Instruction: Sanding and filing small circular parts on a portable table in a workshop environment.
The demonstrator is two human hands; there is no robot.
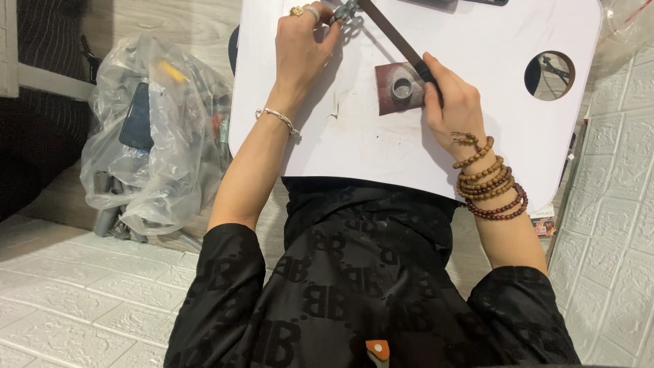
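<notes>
**Both hands on a long file over a white lap table**

The right hand (453, 102) is clenched around the dark handle end of a long flat file (390, 33), thumb lying along the grip. The left hand (303, 41) pinches the far end, fingers curled near a small metal fitting (347, 12) whose shape is hard to make out. The file's long axis runs diagonally, from the right hand up and away toward the left hand at the table's far edge. Just beside the right hand, a grey metal ring (402, 88) sits on a dark red square of sandpaper (390, 99) on the white table (490, 123). The file's tip is hidden by the fingers and cut off near the frame's top.
</notes>
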